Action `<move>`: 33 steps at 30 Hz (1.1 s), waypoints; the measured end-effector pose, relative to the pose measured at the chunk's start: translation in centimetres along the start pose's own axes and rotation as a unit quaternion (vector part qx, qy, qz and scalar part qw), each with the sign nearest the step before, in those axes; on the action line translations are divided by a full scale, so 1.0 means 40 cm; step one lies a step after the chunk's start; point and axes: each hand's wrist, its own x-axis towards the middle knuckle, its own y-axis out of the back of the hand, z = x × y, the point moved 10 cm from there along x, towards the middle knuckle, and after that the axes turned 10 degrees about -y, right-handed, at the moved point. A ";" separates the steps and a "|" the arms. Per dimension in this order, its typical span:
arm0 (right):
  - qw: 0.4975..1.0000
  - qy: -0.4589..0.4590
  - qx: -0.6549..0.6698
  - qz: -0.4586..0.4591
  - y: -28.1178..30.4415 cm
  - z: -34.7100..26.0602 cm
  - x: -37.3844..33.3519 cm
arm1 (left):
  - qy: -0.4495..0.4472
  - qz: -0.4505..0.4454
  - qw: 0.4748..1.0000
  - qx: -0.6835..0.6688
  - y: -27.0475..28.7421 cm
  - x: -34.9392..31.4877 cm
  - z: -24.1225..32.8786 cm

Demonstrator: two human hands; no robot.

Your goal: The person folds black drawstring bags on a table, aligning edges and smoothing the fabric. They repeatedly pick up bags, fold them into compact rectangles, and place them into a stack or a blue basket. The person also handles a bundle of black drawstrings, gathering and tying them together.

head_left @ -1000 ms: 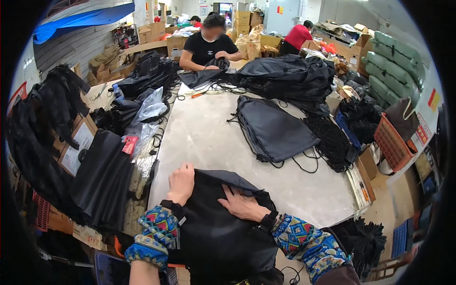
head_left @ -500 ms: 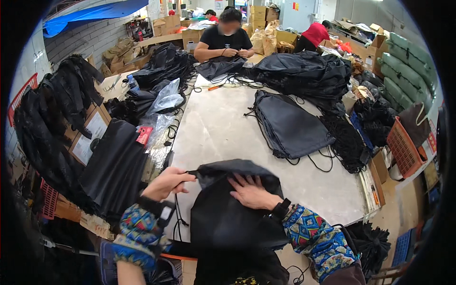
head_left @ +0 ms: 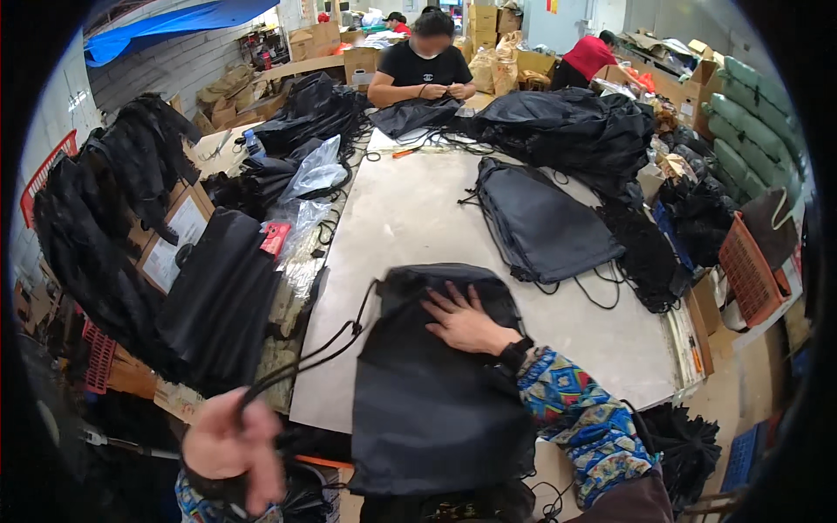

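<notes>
A black drawstring bag (head_left: 436, 392) lies on the near part of the pale table, its lower end over the front edge. My right hand (head_left: 471, 324) presses flat on its upper part, fingers spread. From the bag's upper left corner a knotted black cord (head_left: 338, 342) stretches taut to my left hand (head_left: 234, 449), off the table's left side. That hand is blurred, with the cord looped in its grip. Further right, a flat stack of black drawstring bags (head_left: 554, 222) rests with its cords trailing.
Across the table a co-worker (head_left: 425, 74) handles black fabric. A large heap of black bags (head_left: 567, 131) lies at the far right. Black fabric (head_left: 218, 301) and clear plastic bags (head_left: 318, 170) line the left. An orange basket (head_left: 748, 270) stands on the right.
My left hand has pulled from the bag's top corner down and left, drawing the cord out. The bag's top now lies flatter under my right hand, which stays on it.
</notes>
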 end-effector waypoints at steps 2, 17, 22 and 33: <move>0.997 0.035 0.024 0.063 0.018 -0.038 0.014 | 0.151 0.236 0.956 0.085 0.064 0.094 -0.119; 0.811 -0.355 0.459 0.075 0.086 0.356 -0.127 | 0.175 0.041 0.630 0.756 0.444 0.278 -0.509; 0.710 -0.404 0.575 0.048 0.135 0.557 -0.340 | 0.213 0.072 0.643 0.732 0.495 0.226 -0.496; 0.809 -0.163 0.556 -0.103 0.260 0.108 -0.138 | 0.109 0.115 0.719 0.676 0.528 0.292 -0.431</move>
